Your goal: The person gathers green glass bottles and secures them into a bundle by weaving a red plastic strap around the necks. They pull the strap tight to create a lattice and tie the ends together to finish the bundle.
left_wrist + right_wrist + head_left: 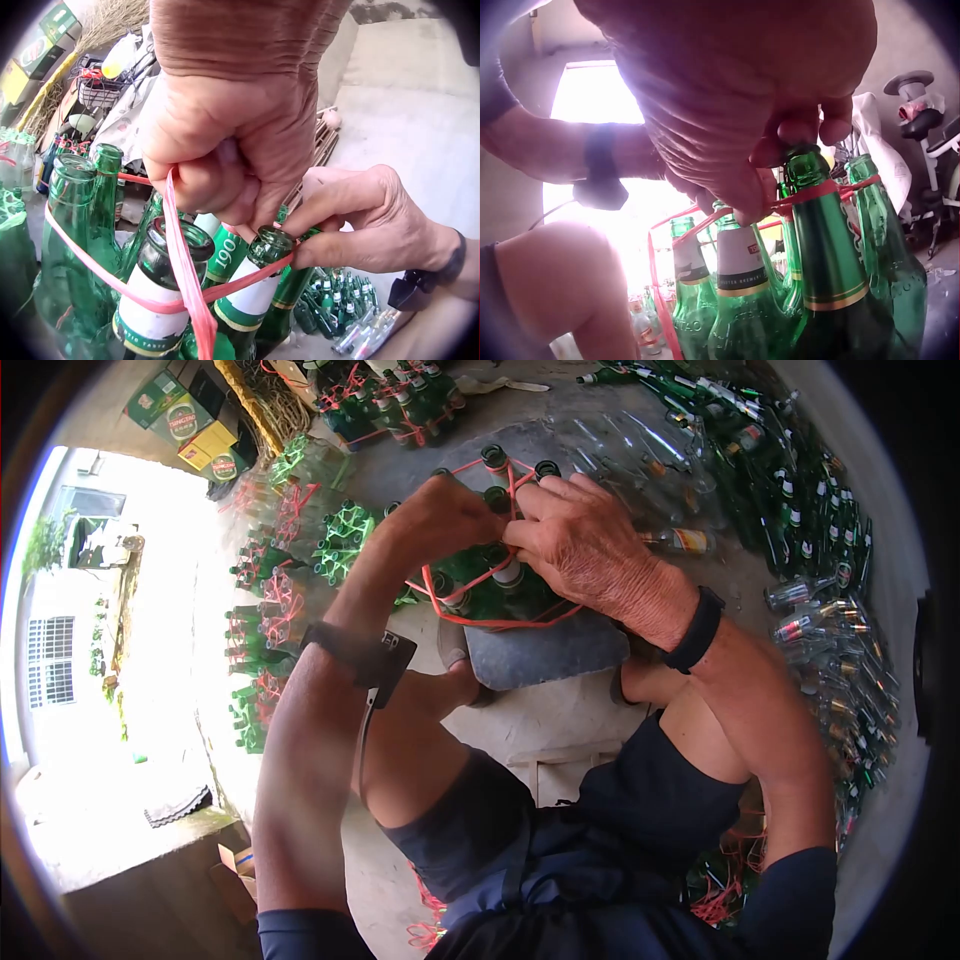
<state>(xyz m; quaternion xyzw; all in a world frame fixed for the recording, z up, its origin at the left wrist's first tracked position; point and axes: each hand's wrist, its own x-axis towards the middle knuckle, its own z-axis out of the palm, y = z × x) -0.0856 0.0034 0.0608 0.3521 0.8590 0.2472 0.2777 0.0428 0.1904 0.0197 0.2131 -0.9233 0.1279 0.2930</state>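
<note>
A bundle of green glass bottles (71,225) stands upright in front of the person, with red plastic string (184,262) looped around the necks. In the left wrist view, the left hand (232,150) has curled fingers gripping the string, which runs down from its fist across a bottle with a white neck label (150,300). Thumb and index finger of the right hand (375,217) pinch the string beside a bottle mouth (274,244). From the right wrist, the right hand (765,97) covers some necks, close above a green-labelled bottle (829,255). Both hands meet over the bundle's middle.
Below the bundle is a dark grey slab (545,655) between the person's feet. Tied bottle bundles (265,630) line the left, with another bundle (390,410) at the back. Loose bottles (800,510) are heaped along the right wall. Beer cartons (180,420) stand at the upper left.
</note>
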